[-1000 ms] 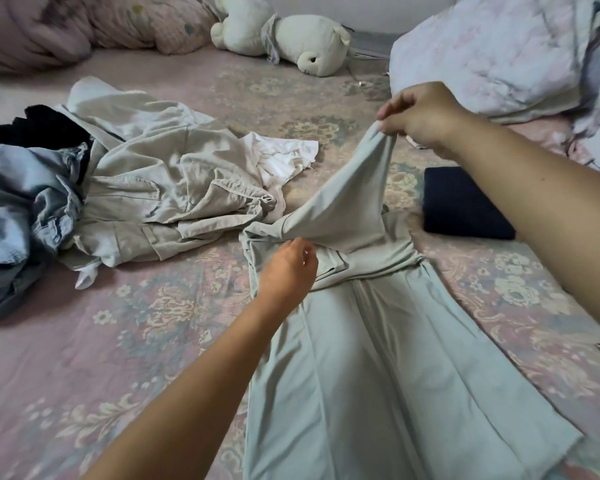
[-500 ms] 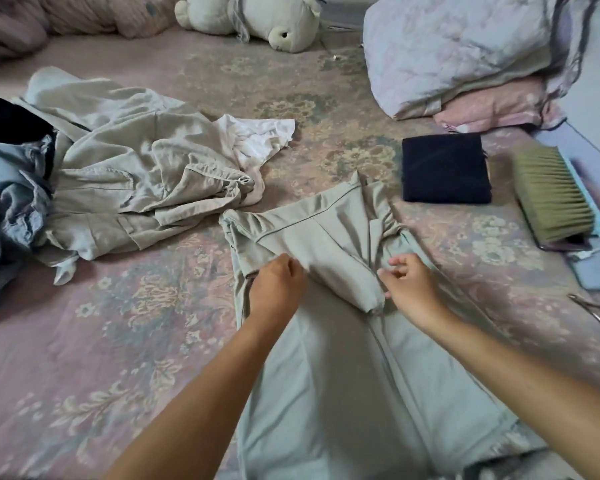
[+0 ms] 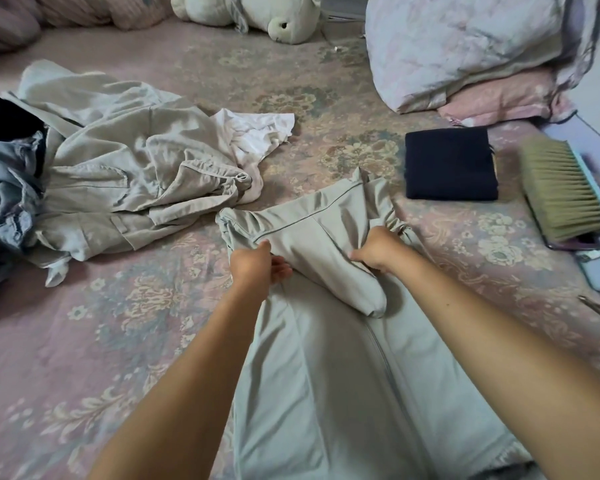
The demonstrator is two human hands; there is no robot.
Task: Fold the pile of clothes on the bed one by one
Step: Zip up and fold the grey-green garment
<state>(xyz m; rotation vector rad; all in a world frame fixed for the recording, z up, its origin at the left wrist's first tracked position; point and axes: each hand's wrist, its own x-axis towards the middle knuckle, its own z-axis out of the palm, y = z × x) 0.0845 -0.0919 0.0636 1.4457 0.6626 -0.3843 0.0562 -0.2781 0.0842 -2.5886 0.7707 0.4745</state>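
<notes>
Pale grey-green trousers (image 3: 343, 358) lie spread lengthwise on the floral pink bedsheet (image 3: 84, 341), legs running toward the camera and the waist end farthest from it, with a flap of the seat fabric doubled back over the legs. From the head camera, the left hand (image 3: 253, 261) sits on the left edge of that folded part, fingers curled down and clutching the cloth at the seam. The right hand (image 3: 378, 249) is on the right side of the flap, fingers bent and gripping a bunch of the same fabric. Left of the trousers, well apart, lies the unfolded pile: a crumpled beige garment (image 3: 118, 181) on top, a white garment (image 3: 257, 133) poking from its right edge, a light blue denim piece (image 3: 4, 202) at its left and something black (image 3: 0, 116) behind that. Right of the trousers, near the waist, lies a folded navy garment (image 3: 451, 164), and beyond it a bristle brush (image 3: 561, 188). Beyond the trousers, at the far edge of the bed, are a white plush bear (image 3: 257, 12) and a stack of pillows (image 3: 465, 46).
</notes>
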